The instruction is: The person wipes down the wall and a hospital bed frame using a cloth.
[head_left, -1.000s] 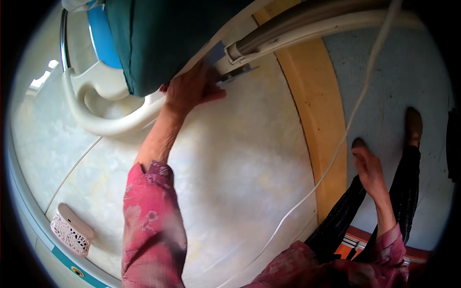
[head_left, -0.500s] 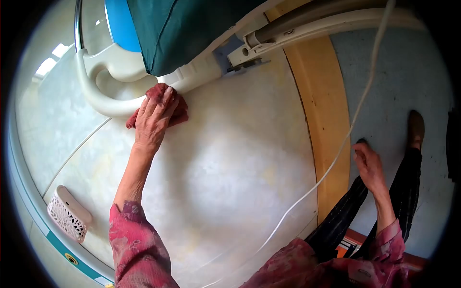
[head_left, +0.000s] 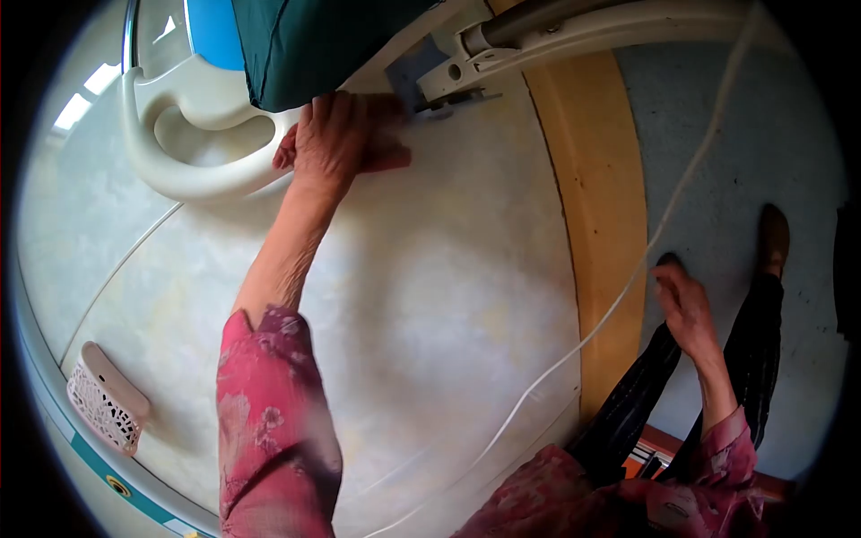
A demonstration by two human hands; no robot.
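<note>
A pale, marbled wall (head_left: pixel 448 269) takes up most of what I see, meeting a blue-grey floor (head_left: pixel 717 215) along a broad tan strip (head_left: pixel 601 197). Against the wall stands the white end board (head_left: pixel 179 184) of a bed, its rounded corner pierced by a long handle opening, with a dark green cover (head_left: pixel 314 45) hanging over its inner side. The person's pink flowered sleeve (head_left: pixel 278 421) reaches up towards that board. A white cord (head_left: pixel 583 345) trails slantwise past the strip, and a pale openwork basket (head_left: pixel 106 403) sits on the wall, well apart from the bed. The right hand (head_left: pixel 689 314) hangs near the person's own legs, its grip slack, fingers loosely bent. The left hand (head_left: pixel 332 139) is clamped over a dark red cloth (head_left: pixel 386 160). That cloth lies at the board's outer edge, just beyond the handle opening, bunched under the palm and poking out on both sides.
</note>
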